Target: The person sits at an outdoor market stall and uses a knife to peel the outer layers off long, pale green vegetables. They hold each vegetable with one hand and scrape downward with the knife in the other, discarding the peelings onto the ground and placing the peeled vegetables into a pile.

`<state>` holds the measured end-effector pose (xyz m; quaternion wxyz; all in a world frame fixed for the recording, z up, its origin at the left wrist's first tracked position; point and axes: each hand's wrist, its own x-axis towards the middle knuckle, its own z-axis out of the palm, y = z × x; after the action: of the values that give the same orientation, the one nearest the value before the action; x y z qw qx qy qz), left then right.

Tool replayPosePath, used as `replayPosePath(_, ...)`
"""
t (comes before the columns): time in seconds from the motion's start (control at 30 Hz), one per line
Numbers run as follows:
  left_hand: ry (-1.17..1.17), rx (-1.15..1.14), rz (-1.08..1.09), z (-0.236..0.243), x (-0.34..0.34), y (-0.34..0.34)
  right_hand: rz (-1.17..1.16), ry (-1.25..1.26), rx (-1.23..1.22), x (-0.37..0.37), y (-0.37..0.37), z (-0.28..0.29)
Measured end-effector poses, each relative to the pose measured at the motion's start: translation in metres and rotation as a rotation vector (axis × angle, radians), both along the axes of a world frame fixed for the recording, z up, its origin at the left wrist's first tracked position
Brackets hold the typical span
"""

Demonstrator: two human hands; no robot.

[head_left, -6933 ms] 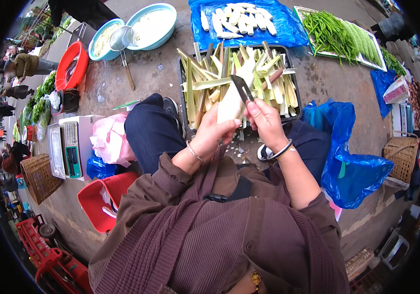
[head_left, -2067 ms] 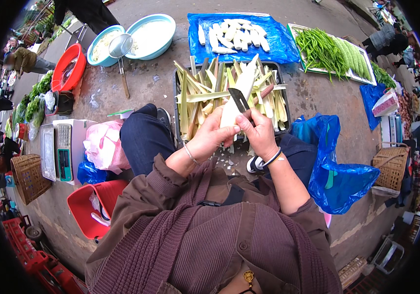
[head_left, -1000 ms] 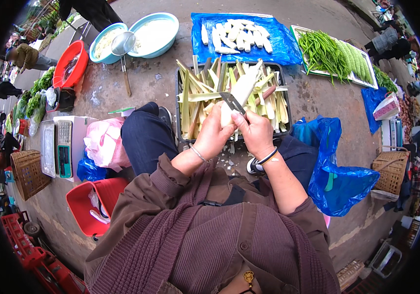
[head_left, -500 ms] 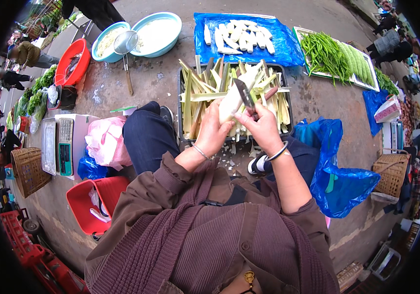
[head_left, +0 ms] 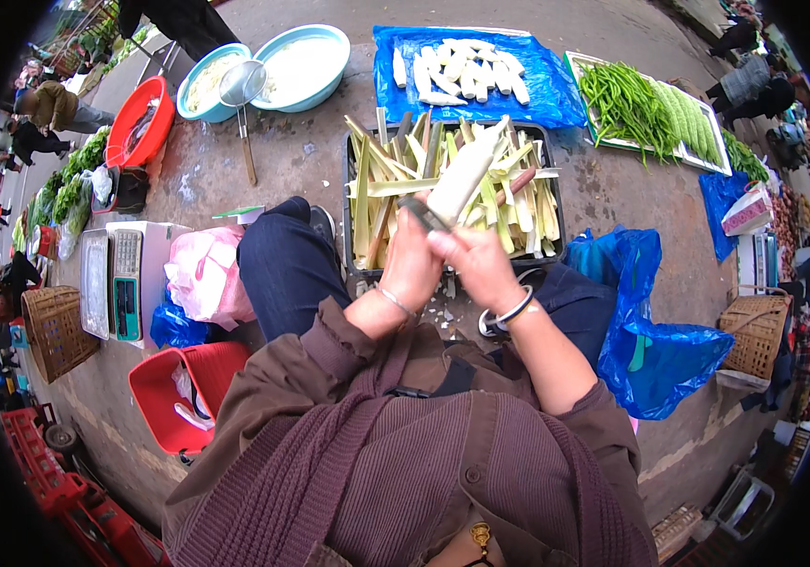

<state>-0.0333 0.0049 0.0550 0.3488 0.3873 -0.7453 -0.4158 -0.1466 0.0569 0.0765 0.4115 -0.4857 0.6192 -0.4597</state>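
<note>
A peeled white shoot (head_left: 462,180), probably water bamboo, points up and away over a black crate (head_left: 350,248) of green and pale husks (head_left: 396,184). Round its near end closes my left hand (head_left: 408,266), partly covered by the tool and my other hand. In my right hand (head_left: 482,267) is a dark-bladed knife (head_left: 426,214), lying across the shoot's lower end. My right thumb and fingers are wrapped round its handle, close beside my left hand.
Beyond the crate, peeled shoots (head_left: 466,71) lie on blue plastic. Green peppers (head_left: 627,104) fill a tray at far right. Light-blue basins (head_left: 309,64) and a strainer (head_left: 242,85) stand far left. Nearer left are a scale (head_left: 126,283) and red bin (head_left: 164,406); a blue bag (head_left: 655,364) lies right.
The knife has come down and left from the shoot's upper right side to its near end. My right hand has moved toward my left hand, and the shoot shows longer.
</note>
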Motion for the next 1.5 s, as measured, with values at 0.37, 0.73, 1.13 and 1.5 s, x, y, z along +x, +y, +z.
replayPosePath(0.37, -0.007, -0.054, 0.009, 0.002, 0.000, 0.000, -0.183, 0.227, 0.018, -0.023, -0.013, -0.012)
replayPosePath(0.73, 0.660, 0.867, -0.189, -0.005, 0.001, -0.007, -0.188, 0.418, 0.002, -0.024, -0.007, -0.005)
replayPosePath(1.13, 0.334, 0.294, -0.152, -0.016, 0.002, -0.005, -0.180, 0.392, 0.033, -0.018, -0.007, -0.007)
replayPosePath(1.5, -0.071, -0.134, 0.047, -0.010, 0.006, -0.017, -0.106, -0.332, 0.165, -0.029, -0.005, 0.001)
